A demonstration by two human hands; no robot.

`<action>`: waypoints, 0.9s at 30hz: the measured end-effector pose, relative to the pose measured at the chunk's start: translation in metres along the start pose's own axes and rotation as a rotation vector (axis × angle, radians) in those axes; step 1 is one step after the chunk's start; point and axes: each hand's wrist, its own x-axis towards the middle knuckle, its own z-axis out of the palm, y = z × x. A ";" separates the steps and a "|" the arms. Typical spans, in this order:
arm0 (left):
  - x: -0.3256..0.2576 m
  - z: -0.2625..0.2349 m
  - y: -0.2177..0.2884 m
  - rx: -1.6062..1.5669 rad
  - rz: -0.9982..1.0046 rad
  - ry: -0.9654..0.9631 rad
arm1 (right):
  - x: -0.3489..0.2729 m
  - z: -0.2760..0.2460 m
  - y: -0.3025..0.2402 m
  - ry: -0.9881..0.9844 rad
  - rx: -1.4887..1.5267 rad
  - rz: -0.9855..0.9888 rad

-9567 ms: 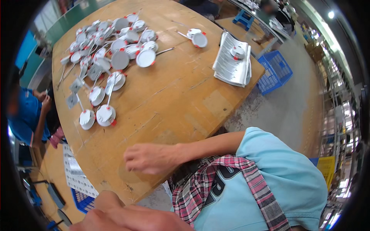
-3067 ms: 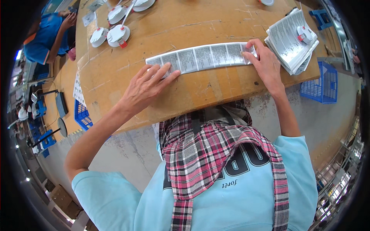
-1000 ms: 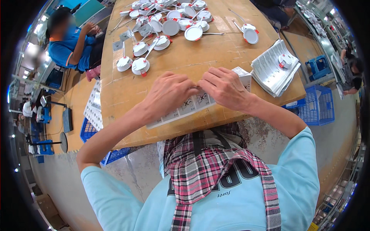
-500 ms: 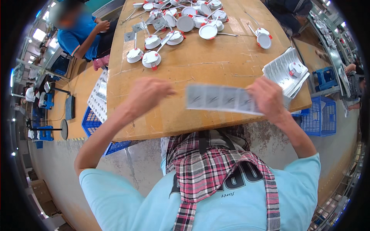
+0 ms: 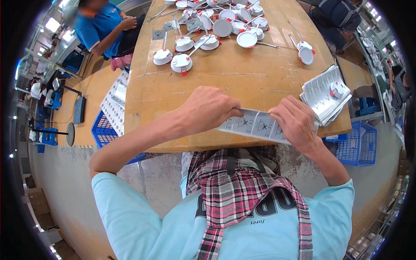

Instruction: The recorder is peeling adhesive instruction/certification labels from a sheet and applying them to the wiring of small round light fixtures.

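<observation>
"Where's the printed strip?"
"Over the worktop, near its six o'clock edge. The left hand and right hand both grip it."
"Any room to move?"
"Toward twelve o'clock the worktop stretches open, up to the round white fixtures. At two it's tighter: stacked sheets lie just beside the right hand."

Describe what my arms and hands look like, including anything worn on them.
Your left sleeve and right sleeve are short, light blue and plain. Your left hand and right hand are ungloved, and no watch or bracelet shows. Some fingers are hidden, so rings can't be ruled out.
</observation>
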 end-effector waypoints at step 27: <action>-0.057 -0.016 -0.011 -0.046 -0.055 -0.030 | -0.023 -0.010 0.005 -0.295 0.401 0.166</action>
